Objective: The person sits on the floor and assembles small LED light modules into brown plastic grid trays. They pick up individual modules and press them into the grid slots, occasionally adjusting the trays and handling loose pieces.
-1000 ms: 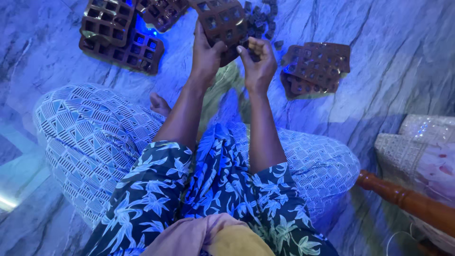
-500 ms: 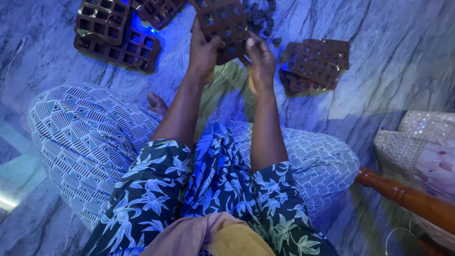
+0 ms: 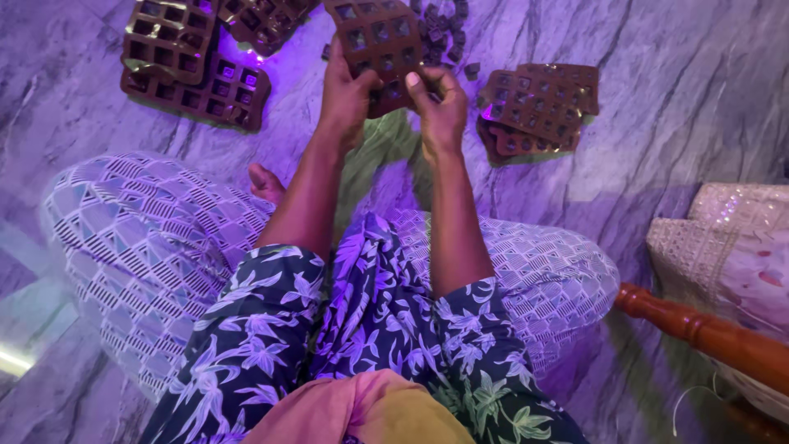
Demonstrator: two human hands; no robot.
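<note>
I sit cross-legged on a marble floor. Both hands hold a brown mould tray [image 3: 374,37] with square cavities, raised above the floor in front of me. My left hand [image 3: 343,90] grips its lower left edge. My right hand [image 3: 440,103] pinches its lower right edge with thumb and fingers. Several small dark cubes [image 3: 444,29] lie on the floor just behind the tray, partly hidden by it.
A stack of brown mould trays [image 3: 538,107] lies to the right of my hands, and more trays [image 3: 193,57] lie at the upper left. A wooden furniture leg [image 3: 699,329] and a pale embroidered cloth [image 3: 731,238] are at the right. A green cloth [image 3: 378,152] lies under my arms.
The coloured light has turned from blue to purple. My hands have stayed on the tray, shifting slightly along its lower edge.
</note>
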